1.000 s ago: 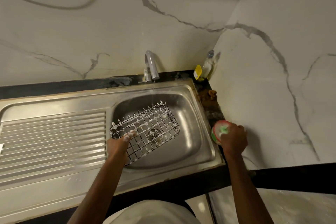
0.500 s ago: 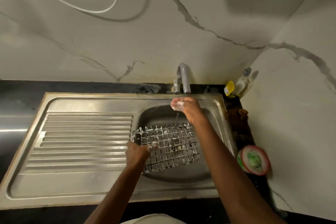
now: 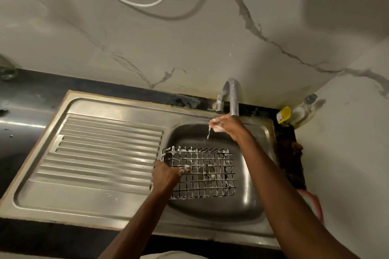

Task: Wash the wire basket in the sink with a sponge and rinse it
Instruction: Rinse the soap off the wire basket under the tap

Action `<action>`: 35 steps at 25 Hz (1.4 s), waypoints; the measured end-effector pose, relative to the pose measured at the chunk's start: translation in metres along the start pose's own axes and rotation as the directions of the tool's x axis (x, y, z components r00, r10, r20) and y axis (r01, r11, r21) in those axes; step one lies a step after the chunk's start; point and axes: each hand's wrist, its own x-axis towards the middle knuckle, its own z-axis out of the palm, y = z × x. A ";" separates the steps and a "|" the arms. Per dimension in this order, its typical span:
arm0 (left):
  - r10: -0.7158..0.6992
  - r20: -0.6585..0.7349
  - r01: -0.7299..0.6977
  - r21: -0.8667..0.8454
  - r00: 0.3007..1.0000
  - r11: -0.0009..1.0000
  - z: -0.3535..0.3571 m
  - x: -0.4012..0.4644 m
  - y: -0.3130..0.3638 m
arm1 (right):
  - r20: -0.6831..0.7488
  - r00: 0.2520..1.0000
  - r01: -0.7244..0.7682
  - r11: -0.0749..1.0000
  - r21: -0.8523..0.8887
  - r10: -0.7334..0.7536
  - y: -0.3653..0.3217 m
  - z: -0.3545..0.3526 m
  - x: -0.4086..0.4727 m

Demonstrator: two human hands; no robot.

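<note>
Head view: wire basket (image 3: 202,172) lies flat in sink (image 3: 261,174), long axis left-right.
Left hand (image 3: 166,174): fingers (image 3: 185,170) curled on its near-left rim.
Right hand (image 3: 226,125): soapy, under tap (image 3: 232,96), empty, beyond the basket.
Nearer hand: left.

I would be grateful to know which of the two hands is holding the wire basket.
The left hand grips the soapy wire basket at its left edge in the sink; the right hand is up under the tap, away from it.
</note>
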 end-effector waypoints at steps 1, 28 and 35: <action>0.006 -0.004 -0.006 0.014 1.000 1.000 0.000 -0.001 0.000 | 0.036 0.999 0.021 0.997 -0.080 -0.018 0.000 -0.003 0.002; 0.039 -0.083 -0.026 0.150 0.996 0.988 -0.002 -0.008 0.010 | -0.137 0.990 -0.009 0.978 0.206 0.038 0.020 0.015 -0.005; 0.060 -0.073 -0.047 0.160 0.996 0.986 -0.002 -0.011 0.010 | -0.264 0.964 0.003 0.994 0.105 0.025 0.018 0.018 -0.005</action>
